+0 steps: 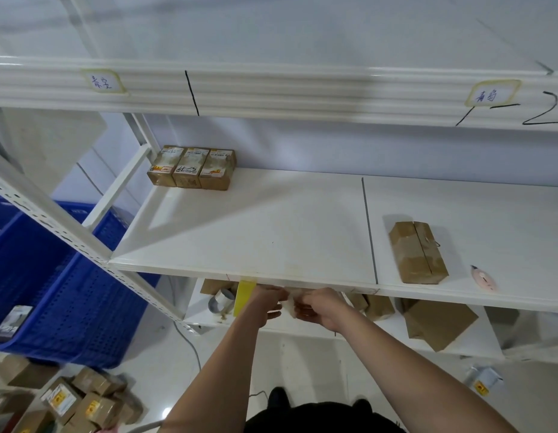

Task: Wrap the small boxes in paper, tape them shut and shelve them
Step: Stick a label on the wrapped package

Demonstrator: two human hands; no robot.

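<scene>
Two bare hands meet just below the front edge of a white metal shelf. The left hand and right hand both pinch a small pale crumpled scrap, probably tape or paper; too blurred to tell. A yellow tape strip hangs from the shelf edge beside them. One brown paper-wrapped box lies on the shelf, well apart to the right. It looks light and stiff, with slick taped faces; best gripped across its long sides.
</scene>
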